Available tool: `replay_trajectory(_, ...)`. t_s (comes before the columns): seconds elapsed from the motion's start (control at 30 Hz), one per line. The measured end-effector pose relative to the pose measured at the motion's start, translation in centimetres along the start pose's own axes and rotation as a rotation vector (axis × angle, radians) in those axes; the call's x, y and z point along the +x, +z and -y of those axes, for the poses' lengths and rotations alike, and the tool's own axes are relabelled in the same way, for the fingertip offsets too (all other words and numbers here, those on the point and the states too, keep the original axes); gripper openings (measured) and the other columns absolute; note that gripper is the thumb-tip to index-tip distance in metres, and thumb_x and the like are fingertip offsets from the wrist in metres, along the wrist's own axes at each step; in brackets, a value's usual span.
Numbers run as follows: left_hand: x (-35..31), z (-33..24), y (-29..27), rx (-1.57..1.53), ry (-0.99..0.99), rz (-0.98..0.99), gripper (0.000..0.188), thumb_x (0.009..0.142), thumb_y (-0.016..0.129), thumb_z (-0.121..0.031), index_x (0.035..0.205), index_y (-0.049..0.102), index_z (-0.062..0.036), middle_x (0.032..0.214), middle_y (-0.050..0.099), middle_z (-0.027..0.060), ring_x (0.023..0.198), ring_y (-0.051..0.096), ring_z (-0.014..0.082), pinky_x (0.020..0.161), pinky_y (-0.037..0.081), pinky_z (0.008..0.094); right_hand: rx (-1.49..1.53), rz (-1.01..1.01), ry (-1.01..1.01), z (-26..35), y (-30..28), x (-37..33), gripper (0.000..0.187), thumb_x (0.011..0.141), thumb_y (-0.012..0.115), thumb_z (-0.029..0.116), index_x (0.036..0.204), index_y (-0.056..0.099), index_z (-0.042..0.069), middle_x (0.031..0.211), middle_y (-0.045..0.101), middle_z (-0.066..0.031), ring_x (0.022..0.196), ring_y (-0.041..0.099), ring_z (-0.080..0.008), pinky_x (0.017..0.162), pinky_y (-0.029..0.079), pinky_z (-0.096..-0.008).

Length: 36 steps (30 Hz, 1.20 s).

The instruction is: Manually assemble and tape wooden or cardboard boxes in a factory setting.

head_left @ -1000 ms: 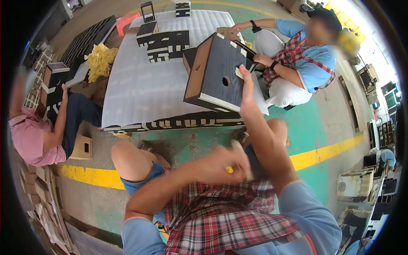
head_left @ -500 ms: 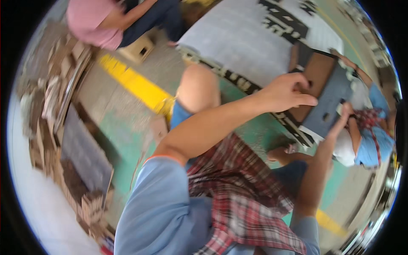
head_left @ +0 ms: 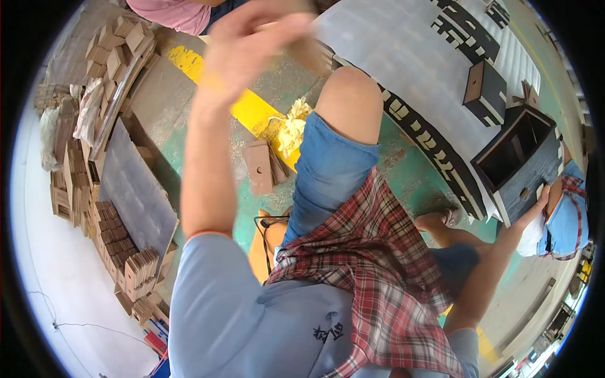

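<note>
My left hand (head_left: 249,57) is raised at the upper left, smeared by motion. A blurred brown shape (head_left: 310,57) shows beside its fingertips; I cannot tell whether it is held. At the right, my right hand (head_left: 535,206) grips the near right side of a dark wood-grain box (head_left: 520,194). The box is tilted on the table edge, its dark hollow inside showing and a small hole in its near side. Just beyond it stands a smaller dark box (head_left: 496,97) with a brown, holed face.
A pale-covered table (head_left: 403,63) bears black cut-out strips (head_left: 463,34). Small brown panels (head_left: 258,165) and yellow scraps (head_left: 293,129) lie on the floor by my knee. Stacked wooden pieces (head_left: 113,233) stand at the left. One person (head_left: 173,14) sits far left; another (head_left: 567,214) is at the right.
My left hand has swung from the box to the upper left. The dark box sits lower and more of its hollow inside shows. My right hand stays at its side. The view has shifted.
</note>
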<state>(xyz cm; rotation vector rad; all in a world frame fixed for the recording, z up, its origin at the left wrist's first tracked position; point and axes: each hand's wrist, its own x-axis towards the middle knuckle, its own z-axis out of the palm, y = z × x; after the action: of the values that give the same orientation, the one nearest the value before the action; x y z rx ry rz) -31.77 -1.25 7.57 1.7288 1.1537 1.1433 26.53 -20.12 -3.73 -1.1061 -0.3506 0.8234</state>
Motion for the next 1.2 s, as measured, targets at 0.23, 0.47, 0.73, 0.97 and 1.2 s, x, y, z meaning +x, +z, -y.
replay_trajectory(0.23, -15.0, 29.0, -8.7, 0.773, -0.714, -0.036, 0.054, 0.084, 0.071, -0.051, 0.118, 0.073, -0.0087, 0.110, 0.075, 0.0197, 0.106, 0.072, 0.0368, 0.092, 0.055, 0.0466, -0.326, -0.052, -0.038, -2.4, 2.0, -1.3, 0.062, 0.093, 0.066, 0.049, 0.133, 0.059, 0.003, 0.121, 0.067, -0.0130, 0.105, 0.066, -0.0278, 0.095, 0.052, -0.0392)
replay_trajectory(0.47, -25.4, 35.5, -2.3, 0.842, -1.037, 0.087, 0.067, 0.082, 0.073, -0.045, 0.130, 0.062, -0.0009, 0.123, 0.069, 0.0264, 0.114, 0.067, 0.0422, 0.097, 0.053, 0.0490, -0.310, 0.107, 0.090, -3.3, 2.4, -2.2, 0.054, 0.096, 0.065, 0.044, 0.131, 0.061, 0.002, 0.120, 0.065, -0.0074, 0.108, 0.063, -0.0208, 0.098, 0.049, -0.0346)
replay_trajectory(0.73, -7.3, 24.1, -2.6, -0.331, -0.375, -0.199, 0.041, 0.105, 0.052, -0.014, 0.146, 0.050, -0.0111, 0.099, 0.065, 0.0012, 0.084, 0.057, 0.0116, 0.077, 0.048, 0.0260, -0.662, -0.034, -0.241, -5.4, -4.0, 2.3, 0.062, 0.096, 0.064, 0.048, 0.139, 0.060, 0.003, 0.135, 0.064, -0.0100, 0.129, 0.055, -0.0221, 0.116, 0.035, -0.0377)
replay_trajectory(0.97, 2.2, -3.0, 14.5, 0.103, 0.145, 0.342, 0.033, 0.100, 0.066, -0.033, 0.116, 0.067, -0.0038, 0.100, 0.070, 0.0074, 0.097, 0.065, 0.0190, 0.088, 0.050, 0.0342, -0.054, 0.195, 0.205, -2.7, 9.7, -4.5, 0.065, 0.091, 0.069, 0.047, 0.137, 0.052, 0.004, 0.120, 0.064, -0.0108, 0.100, 0.066, -0.0227, 0.088, 0.055, -0.0373)
replay_trajectory(1.2, -1.0, -0.4, 27.8, -0.684, -0.488, 0.380, 0.063, 0.102, 0.058, -0.056, 0.115, 0.068, 0.0043, 0.109, 0.072, 0.0133, 0.094, 0.069, 0.0180, 0.085, 0.056, 0.0323, -0.361, 0.414, -0.167, -1.6, 9.2, -5.9, 0.085, 0.091, 0.066, 0.058, 0.154, 0.041, 0.007, 0.143, 0.056, -0.0151, 0.127, 0.057, -0.0278, 0.106, 0.048, -0.0441)
